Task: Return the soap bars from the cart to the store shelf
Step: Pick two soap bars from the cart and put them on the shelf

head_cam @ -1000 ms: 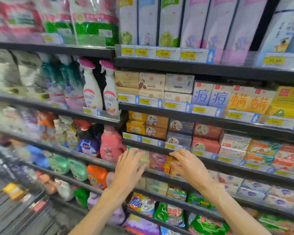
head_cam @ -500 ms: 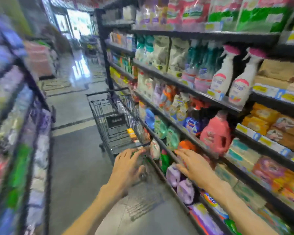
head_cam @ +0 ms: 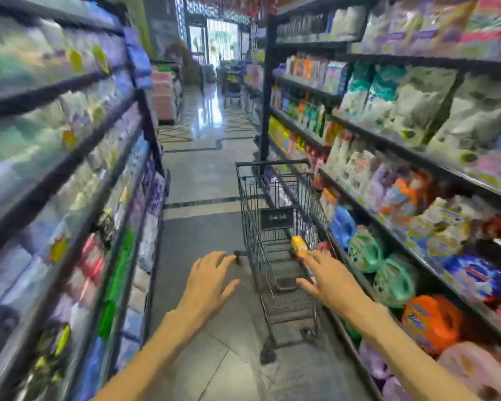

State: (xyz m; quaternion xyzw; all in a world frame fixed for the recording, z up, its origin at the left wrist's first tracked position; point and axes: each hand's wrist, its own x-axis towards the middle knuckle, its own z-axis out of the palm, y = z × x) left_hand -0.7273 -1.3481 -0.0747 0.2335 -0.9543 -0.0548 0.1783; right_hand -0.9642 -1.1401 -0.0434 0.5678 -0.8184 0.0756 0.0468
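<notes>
Bright, even store light overhead, with strong daylight pouring in through the doorway [head_cam: 222, 43] at the far end of the aisle and blown out to near white there. Long glare streak on the polished floor [head_cam: 207, 111] below it. Heavy motion smear across the left shelves [head_cam: 55, 175], packaging reduced to blocky colour patches (labels unreadable). Right shelves [head_cam: 417, 157] smeared too, worst toward the right edge and bottom corner. Sharper in the middle: cart [head_cam: 275, 227] wires fairly crisp, left hand [head_cam: 207, 282] and right hand [head_cam: 329, 280] only slightly soft. Wide-angle bending of shelf lines toward the edges. Faint, soft shadow under the cart wheels.
</notes>
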